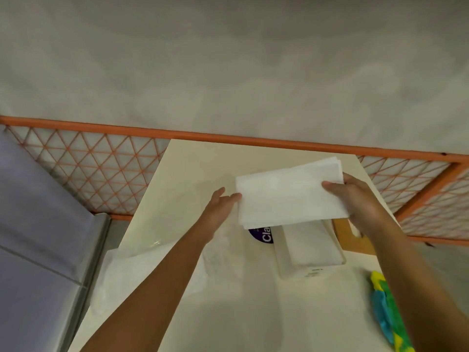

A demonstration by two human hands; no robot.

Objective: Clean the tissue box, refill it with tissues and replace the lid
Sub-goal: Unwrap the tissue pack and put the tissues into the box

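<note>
A thick stack of white tissues is held flat in the air above the cream table. My right hand grips its right end, thumb on top. My left hand touches the stack's left edge with fingers spread. Just below the stack stands the clear tissue box, open on top, with white tissues inside. The brown wooden lid lies on the table right of the box, partly behind my right wrist.
Clear plastic wrapping with a purple label lies left of the box. A yellow, green and blue cloth sits at the right edge. An orange lattice railing runs behind the table; a grey surface lies left.
</note>
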